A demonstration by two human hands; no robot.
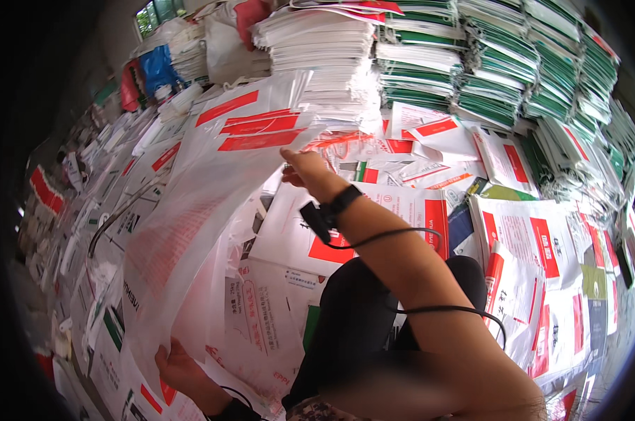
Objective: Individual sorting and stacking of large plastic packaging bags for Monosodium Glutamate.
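Observation:
A large translucent white plastic sack [191,210] with red printing stretches between my hands. My right hand [310,172] pinches its far right edge, while my left hand [187,372] has its fingers closed on its near edge at the lower left. The sack slants upward, away from the pile, and hides part of what lies under it. Red-banded white sacks [254,116] lie flat just past my right hand. Below my right forearm is another white and red sack [282,228], spread flat. A black strap with a cable [345,199] circles my right wrist.
Tall stacks of folded white sacks [324,63] and green-and-white sacks [419,63] stand at the back. A pile of white and red sacks [524,231] lies to my right. My dark-clad knees [352,302] are in the middle. Loose sacks cover the left side, with a bent rod [114,217] among them.

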